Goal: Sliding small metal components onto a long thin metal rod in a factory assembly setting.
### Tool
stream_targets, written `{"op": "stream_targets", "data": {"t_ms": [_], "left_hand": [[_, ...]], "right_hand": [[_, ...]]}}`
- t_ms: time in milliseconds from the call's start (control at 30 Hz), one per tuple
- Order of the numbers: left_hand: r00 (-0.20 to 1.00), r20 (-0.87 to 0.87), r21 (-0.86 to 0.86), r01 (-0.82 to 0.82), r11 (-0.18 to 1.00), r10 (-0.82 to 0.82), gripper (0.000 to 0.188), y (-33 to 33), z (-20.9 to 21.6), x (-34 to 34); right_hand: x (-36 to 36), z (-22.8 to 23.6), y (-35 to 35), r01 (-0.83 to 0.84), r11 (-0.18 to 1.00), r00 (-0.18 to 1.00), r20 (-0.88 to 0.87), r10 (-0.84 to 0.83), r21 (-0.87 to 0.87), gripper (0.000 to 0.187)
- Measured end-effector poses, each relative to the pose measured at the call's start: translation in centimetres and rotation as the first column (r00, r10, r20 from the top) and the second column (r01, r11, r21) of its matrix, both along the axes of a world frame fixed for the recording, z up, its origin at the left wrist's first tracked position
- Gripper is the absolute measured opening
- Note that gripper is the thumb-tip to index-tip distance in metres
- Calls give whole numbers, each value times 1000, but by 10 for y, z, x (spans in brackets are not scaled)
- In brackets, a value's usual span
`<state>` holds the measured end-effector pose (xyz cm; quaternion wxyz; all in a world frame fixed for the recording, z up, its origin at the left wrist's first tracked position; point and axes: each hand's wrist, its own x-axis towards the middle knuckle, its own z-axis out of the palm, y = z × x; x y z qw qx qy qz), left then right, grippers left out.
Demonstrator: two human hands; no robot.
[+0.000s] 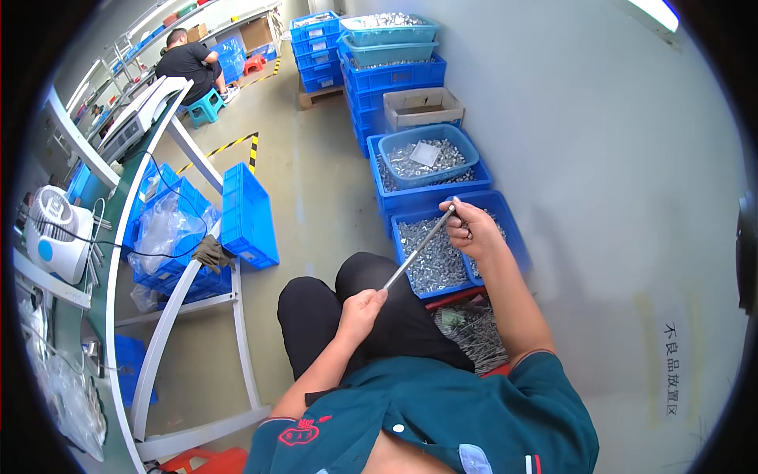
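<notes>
Item: one slender, straight, grey metal rod, held diagonally between two bare hands, above the thighs of the black trousers; its upper end lies toward the rectangular blue plastic bin at right. Whether a separate part sits on the upper tip cannot be told.

Left hand: fingers closed in a fist around the rod's lower end, over the lap.

Right hand: thumb and forefinger pinching the rod at its upper end, remaining fingers curled in; seen against the bin.

Rectangular blue plastic bin: beside the right knee, filled with small silvery metal parts.

Red container: just below that bin in view, partly hidden by the right arm, holding many thin metal rods.

Oval light-blue plastic tub: behind the bin, set on another blue bin; contains small metal pieces and a flat white square.

Left side: green-topped workbench with white frame, bearing a white fan; blue plastic crate standing on edge beside it.

Background: person in black, seated on a teal plastic stool.
</notes>
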<state>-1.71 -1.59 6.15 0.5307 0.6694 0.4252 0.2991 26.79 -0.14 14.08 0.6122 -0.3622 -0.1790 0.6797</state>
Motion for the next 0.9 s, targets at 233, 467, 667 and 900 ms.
{"op": "stream_targets", "data": {"t_ms": [233,467,667,900], "left_hand": [[993,116,-271,30,962,2,39,33,5,16],[994,91,-267,75,961,-53,35,54,-6,26],[999,12,-312,45,949,-43,37,58,-11,17],[994,-102,-284,-3,959,-27,38,52,-17,10]], "right_hand": [[-15,-35,0,-246,964,922,281,265,-101,28],[16,-179,3,77,790,992,-30,-119,-609,18],[22,-146,1,106,953,961,-216,-171,-283,28],[32,-113,12,146,979,969,-180,-171,-143,19]]}}
